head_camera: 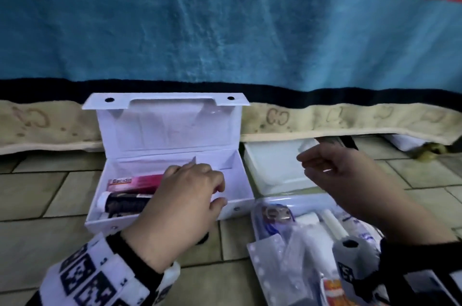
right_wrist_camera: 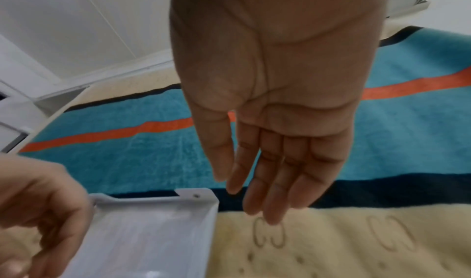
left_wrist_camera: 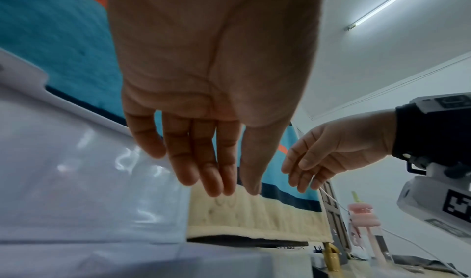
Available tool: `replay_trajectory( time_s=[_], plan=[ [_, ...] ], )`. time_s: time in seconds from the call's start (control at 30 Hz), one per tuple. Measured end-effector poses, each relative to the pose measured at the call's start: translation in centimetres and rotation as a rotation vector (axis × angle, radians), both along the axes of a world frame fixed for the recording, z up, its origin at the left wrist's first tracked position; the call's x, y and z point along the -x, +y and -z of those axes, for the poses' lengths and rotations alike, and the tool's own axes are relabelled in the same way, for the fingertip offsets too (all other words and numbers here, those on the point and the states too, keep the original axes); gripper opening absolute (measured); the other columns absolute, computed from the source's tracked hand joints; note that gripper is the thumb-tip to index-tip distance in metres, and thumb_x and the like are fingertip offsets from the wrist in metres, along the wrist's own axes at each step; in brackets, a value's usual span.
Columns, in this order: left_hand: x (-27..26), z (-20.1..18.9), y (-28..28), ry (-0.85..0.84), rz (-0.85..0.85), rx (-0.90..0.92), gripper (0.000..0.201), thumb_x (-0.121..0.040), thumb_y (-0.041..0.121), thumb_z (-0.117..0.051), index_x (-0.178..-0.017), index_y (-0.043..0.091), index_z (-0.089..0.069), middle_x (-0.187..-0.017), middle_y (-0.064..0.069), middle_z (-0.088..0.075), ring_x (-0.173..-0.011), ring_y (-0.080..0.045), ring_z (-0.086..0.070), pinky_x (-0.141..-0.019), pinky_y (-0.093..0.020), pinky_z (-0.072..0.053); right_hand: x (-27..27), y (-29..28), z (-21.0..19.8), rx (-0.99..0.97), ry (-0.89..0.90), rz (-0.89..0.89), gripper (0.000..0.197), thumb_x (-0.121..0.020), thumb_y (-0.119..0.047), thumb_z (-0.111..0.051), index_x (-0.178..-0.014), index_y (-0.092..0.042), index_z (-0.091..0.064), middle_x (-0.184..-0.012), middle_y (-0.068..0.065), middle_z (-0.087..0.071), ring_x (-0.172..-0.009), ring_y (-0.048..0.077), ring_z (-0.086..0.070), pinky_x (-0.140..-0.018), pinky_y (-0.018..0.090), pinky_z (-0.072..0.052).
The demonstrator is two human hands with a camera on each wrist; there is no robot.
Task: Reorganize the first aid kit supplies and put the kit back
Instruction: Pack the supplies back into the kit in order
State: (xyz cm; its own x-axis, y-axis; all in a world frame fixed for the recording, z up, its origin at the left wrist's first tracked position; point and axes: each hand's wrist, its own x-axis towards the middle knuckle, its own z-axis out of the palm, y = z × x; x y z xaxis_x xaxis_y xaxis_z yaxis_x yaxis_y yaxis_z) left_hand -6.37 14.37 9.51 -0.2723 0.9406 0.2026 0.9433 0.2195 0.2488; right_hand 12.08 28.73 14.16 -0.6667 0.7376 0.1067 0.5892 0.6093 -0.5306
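The white first aid kit box [head_camera: 233,208] stands open on the tiled floor, its lid [head_camera: 170,128] propped upright against the bed's edge. Inside at the left lie a pink carton [head_camera: 135,182] and a dark tube with a white cap [head_camera: 125,203]. My left hand [head_camera: 185,195] hovers over the box's middle with relaxed fingers [left_wrist_camera: 216,171] and holds nothing. My right hand [head_camera: 325,170] hangs to the right of the box, above a white tray [head_camera: 272,168]. Its fingers [right_wrist_camera: 275,171] are straight and empty. The lid [right_wrist_camera: 153,232] also shows in the right wrist view.
A blue blanket [head_camera: 225,18] with a red stripe and cream hem hangs behind the box. Loose supplies lie at lower right: a clear plastic sleeve [head_camera: 282,253], a white roll [head_camera: 335,223], an orange pack [head_camera: 335,290]. Bare tiles [head_camera: 50,193] lie left of the box.
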Motion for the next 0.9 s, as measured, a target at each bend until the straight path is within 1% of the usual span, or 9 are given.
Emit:
replay_trajectory(
  time_s=[0.1,0.27,0.33,0.47,0.53,0.6,0.67,0.8,0.9],
  plan=[
    [-2.1,0.9,1.7,-0.048,0.025,0.084,0.021,-0.089,0.042,-0.053,-0.104,0.03,-0.059,-0.105,0.011,-0.057,-0.105,-0.012,-0.054,-0.091,-0.029,-0.041,-1.9,1.2,1.2,-0.02,-0.257,-0.013,0.02,-0.085,-0.025,-0.062,-0.104,-0.033,-0.063,-0.085,-0.017,-0.061,-0.076,-0.001,-0.057,-0.062,0.006,-0.04],
    [-5.1,2.1,3.6,-0.098,0.042,0.188,0.02,-0.09,0.033,-0.052,-0.109,0.024,-0.055,-0.11,0.006,-0.05,-0.105,-0.015,-0.053,-0.085,-0.032,-0.048,-2.1,2.5,4.2,-0.089,-0.492,-0.158,0.026,-0.086,-0.03,-0.057,-0.112,-0.036,-0.057,-0.106,-0.009,-0.059,-0.102,0.012,-0.057,-0.085,0.025,-0.045],
    [-6.1,2.3,4.5,-0.034,0.084,0.186,0.021,-0.09,0.027,-0.053,-0.11,0.021,-0.054,-0.111,0.003,-0.048,-0.107,-0.017,-0.05,-0.086,-0.031,-0.044,-1.7,2.8,5.1,-0.114,-0.518,-0.176,0.027,-0.088,-0.028,-0.053,-0.114,-0.033,-0.057,-0.118,-0.005,-0.059,-0.111,0.016,-0.056,-0.089,0.03,-0.045],
    [-7.5,3.0,7.0,0.204,0.133,0.292,0.025,-0.087,0.015,-0.054,-0.112,0.019,-0.056,-0.114,0.0,-0.05,-0.113,-0.022,-0.042,-0.085,-0.029,-0.028,-0.7,3.1,6.7,-0.204,-0.56,-0.156,0.024,-0.09,-0.024,-0.051,-0.11,-0.022,-0.062,-0.114,0.002,-0.062,-0.108,0.023,-0.059,-0.088,0.034,-0.049],
    [-8.0,3.5,8.0,0.238,0.102,0.39,0.025,-0.084,0.008,-0.055,-0.106,0.018,-0.061,-0.108,-0.001,-0.052,-0.112,-0.023,-0.041,-0.081,-0.03,-0.019,-0.3,3.5,7.6,-0.188,-0.598,-0.161,0.022,-0.088,-0.023,-0.053,-0.107,-0.019,-0.064,-0.111,0.003,-0.063,-0.105,0.024,-0.06,-0.084,0.033,-0.05],
    [-8.3,4.1,8.5,0.219,0.051,0.438,0.026,-0.079,0.0,-0.054,-0.094,0.019,-0.062,-0.096,-0.001,-0.046,-0.111,-0.025,-0.041,-0.08,-0.03,-0.013,0.0,4.0,8.0,-0.148,-0.637,-0.189,0.016,-0.085,-0.02,-0.055,-0.096,-0.013,-0.065,-0.093,0.003,-0.063,-0.093,0.025,-0.061,-0.065,0.025,-0.047],
    [-8.5,4.7,8.7,0.176,0.015,0.441,0.026,-0.076,-0.002,-0.053,-0.085,0.021,-0.06,-0.092,0.0,-0.039,-0.112,-0.026,-0.04,-0.08,-0.03,-0.011,0.4,4.2,8.0,-0.13,-0.668,-0.218,0.011,-0.083,-0.017,-0.053,-0.074,-0.012,-0.056,-0.07,0.001,-0.05,-0.077,0.026,-0.054,-0.048,0.02,-0.03],
    [-8.8,4.3,8.6,0.19,-0.007,0.403,0.028,-0.072,-0.004,-0.055,-0.067,0.021,-0.045,-0.091,-0.002,-0.042,-0.111,-0.025,-0.04,-0.081,-0.029,-0.012,0.9,4.5,8.1,-0.099,-0.705,-0.224,0.022,-0.087,-0.021,-0.053,-0.068,-0.013,-0.047,-0.065,-0.001,-0.043,-0.071,0.023,-0.049,-0.045,0.021,-0.025],
    [-8.9,3.5,8.0,0.238,0.003,0.348,0.02,-0.074,-0.003,-0.053,-0.08,0.016,-0.057,-0.095,-0.003,-0.052,-0.107,-0.021,-0.038,-0.079,-0.031,-0.012,1.5,4.5,8.6,-0.071,-0.695,-0.217,0.02,-0.088,-0.025,-0.055,-0.072,-0.014,-0.05,-0.064,0.0,-0.044,-0.062,0.02,-0.048,-0.043,0.022,-0.025]
  ],
)
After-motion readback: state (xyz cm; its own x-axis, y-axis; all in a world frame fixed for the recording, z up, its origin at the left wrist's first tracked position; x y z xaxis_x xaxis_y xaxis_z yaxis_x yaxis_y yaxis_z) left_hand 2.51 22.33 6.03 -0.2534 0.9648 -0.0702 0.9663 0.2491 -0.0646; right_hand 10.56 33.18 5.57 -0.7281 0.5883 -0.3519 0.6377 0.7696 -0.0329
